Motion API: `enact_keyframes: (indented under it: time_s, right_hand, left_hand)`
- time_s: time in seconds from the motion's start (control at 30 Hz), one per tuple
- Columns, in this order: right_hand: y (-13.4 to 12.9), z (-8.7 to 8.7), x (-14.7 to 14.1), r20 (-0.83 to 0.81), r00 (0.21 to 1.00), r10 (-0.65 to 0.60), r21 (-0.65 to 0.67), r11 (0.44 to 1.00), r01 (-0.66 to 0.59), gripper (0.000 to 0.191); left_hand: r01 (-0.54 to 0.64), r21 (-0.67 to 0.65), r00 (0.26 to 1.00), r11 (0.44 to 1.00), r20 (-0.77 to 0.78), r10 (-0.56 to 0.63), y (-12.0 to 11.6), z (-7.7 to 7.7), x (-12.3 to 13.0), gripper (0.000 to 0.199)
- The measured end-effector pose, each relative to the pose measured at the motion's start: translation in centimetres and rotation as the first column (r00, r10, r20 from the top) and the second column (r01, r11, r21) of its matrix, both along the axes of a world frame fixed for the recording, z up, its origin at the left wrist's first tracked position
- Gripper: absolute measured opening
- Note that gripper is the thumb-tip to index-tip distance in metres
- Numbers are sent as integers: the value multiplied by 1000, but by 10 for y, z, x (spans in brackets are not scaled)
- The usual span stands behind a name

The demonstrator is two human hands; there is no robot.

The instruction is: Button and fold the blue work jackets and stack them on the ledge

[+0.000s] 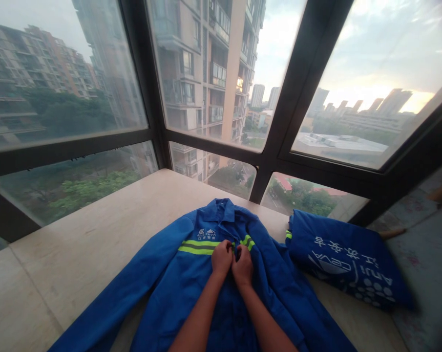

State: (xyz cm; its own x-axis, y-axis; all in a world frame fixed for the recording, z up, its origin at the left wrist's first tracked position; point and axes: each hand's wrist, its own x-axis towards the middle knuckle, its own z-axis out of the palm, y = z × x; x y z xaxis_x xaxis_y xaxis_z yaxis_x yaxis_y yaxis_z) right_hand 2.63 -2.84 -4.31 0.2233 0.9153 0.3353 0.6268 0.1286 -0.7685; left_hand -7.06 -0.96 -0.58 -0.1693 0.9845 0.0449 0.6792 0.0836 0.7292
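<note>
Fingers of the left hand [221,256] and right hand [242,266] are pinching the blue jacket [191,274] at its front edges, beside the yellow stripe [197,248]. A weak pinch could be letting cloth slip! The jacket is lying spread on the ledge [96,234], its chest showing "Anji CEVA"; rightward, a folded garment [347,261] is displaying "CEVA" and "江苏安吉", inverted.

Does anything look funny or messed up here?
One little thing: the white writing on the folded blue bundle looks upside down from here, because the bundle is turned around. I can't see any spills or rips. The blue jacket lies spread out, collar away from you.
</note>
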Motion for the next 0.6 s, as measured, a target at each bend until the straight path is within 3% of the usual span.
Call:
enact_keyframes:
  time_s: [0.23,0.6]
  right_hand:
    - [0,-3,1,-1,999,41,78,996,-41,31]
    - [0,-1,1,-23,996,83,105,991,-80,29]
  left_hand:
    - [-33,47,998,998,63,30,-3,-11,0,15]
    - [-12,104,995,994,97,1,-3,-11,-3,16]
